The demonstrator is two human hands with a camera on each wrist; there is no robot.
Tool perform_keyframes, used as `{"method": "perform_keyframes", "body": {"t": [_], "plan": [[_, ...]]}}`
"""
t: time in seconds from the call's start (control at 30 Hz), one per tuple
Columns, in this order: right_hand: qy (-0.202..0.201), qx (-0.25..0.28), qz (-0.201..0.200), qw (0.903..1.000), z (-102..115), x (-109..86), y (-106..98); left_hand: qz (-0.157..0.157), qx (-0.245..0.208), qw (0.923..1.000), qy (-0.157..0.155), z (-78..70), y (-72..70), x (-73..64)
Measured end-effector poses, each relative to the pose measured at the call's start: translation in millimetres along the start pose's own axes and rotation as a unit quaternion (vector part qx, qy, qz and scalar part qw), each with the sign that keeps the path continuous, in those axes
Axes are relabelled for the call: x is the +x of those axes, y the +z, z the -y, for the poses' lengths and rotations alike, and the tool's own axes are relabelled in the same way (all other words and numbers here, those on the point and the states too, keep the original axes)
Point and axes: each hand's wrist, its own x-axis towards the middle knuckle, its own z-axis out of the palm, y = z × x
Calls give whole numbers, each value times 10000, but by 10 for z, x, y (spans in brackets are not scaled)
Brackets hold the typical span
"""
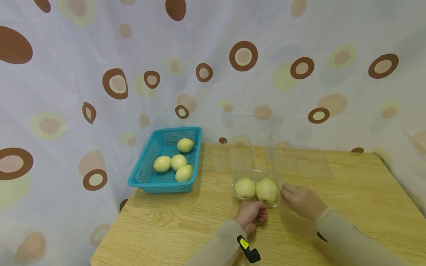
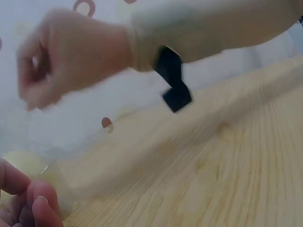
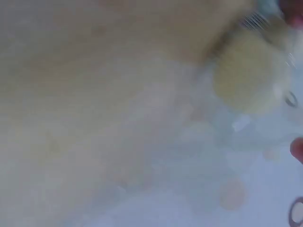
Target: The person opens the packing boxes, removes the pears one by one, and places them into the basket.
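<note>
Two pale yellow pears sit side by side in a clear plastic box. My left hand is at the front edge of this box, its fingers curled and seeming to pinch the rim. In the left wrist view, the curled left fingers show beside a corner of the box. Close by the box's right side is my right hand, fingers bent. It looks blurred and raised in the left wrist view; whether it holds the thin plastic cannot be told. One blurred pear shows in the right wrist view.
Left of the box stands a blue plastic basket with several pears inside. Clear plastic boxes lie along the back of the wooden table, hard to see. A dotted curtain hangs behind and beside the table.
</note>
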Motion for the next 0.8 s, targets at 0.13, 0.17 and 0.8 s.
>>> {"method": "perform_keyframes", "body": {"t": [0.13,0.17,0.8], "plan": [[119,37,-41,9999,-140,205,-87,29,-115,9999,60,15,-2,13],[77,73,-1,9999,-156,229,-100,34,-164,9998,75,20,-4,13],[180,120,76,9997,-101,162,-177,153,-184,9997,37,25,13,-6]]}}
